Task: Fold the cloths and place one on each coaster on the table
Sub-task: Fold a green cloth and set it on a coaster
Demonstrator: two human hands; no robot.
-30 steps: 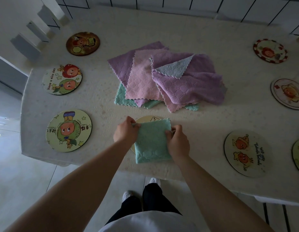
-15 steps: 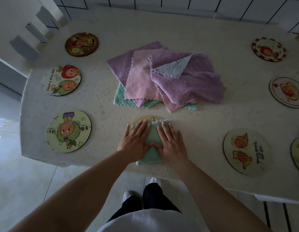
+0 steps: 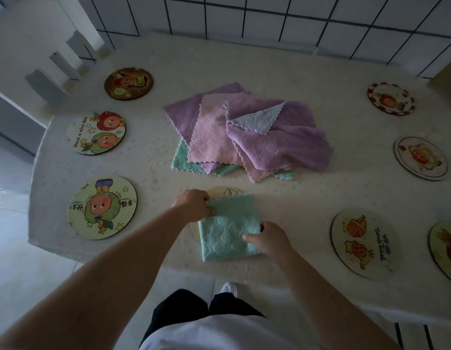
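Observation:
A folded teal cloth (image 3: 229,227) lies over a pale yellow coaster (image 3: 223,191) near the table's front edge, hiding most of it. My left hand (image 3: 192,204) pinches the cloth's upper left corner. My right hand (image 3: 272,238) grips its right edge lower down. A loose pile of purple, pink and teal cloths (image 3: 247,137) sits in the middle of the table, a light blue corner (image 3: 259,120) folded over on top. Bare cartoon coasters ring the pile, among them a green one (image 3: 102,207) at the front left.
More coasters lie at the left (image 3: 96,133), back left (image 3: 128,83), back right (image 3: 390,98), right (image 3: 420,157), front right (image 3: 363,242) and far right edge (image 3: 445,251). A tiled wall (image 3: 269,16) stands behind the table (image 3: 307,198). A chair back (image 3: 52,72) is at the left.
Both hands lay flat, pressing the teal cloth, half a second ago. Now they have curled onto its edges, the left at the top corner, the right on the right side.

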